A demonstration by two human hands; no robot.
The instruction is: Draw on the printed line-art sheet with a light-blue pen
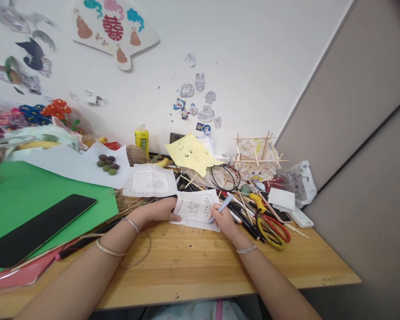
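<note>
My right hand (224, 221) is closed around a light blue pen (222, 207), its tip resting on a small white sheet with line drawings (194, 207). My left hand (160, 210) lies on the left edge of that sheet and pins it to the wooden table (200, 262), fingers curled on the paper. Both wrists wear thin bracelets. A second printed sheet (150, 180) lies just behind the left hand.
Yellow-and-red scissors (274, 230), several dark pens (245, 216) and wooden sticks crowd the right side. A stick-frame lantern (256, 158), a yellow drawing (190, 154) and a yellow bottle (142, 138) stand at the back. A green sheet (26, 191) with a black slab (36, 229) lies left.
</note>
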